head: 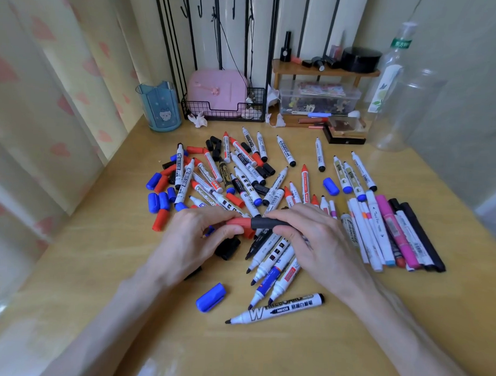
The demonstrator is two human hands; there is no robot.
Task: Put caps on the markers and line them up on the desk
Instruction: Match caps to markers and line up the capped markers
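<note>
Mid-capping: the left hand (194,236) pinched a red cap (238,222) against the dark marker (268,223) the right hand (310,235) gripped. Next, likely, the row (394,232) at three o'clock.

Wood desk (98,267) w/ loose markers (241,170), caps (211,297).

"WHITEBOARD" on the nearest loose marker (276,308)
</note>
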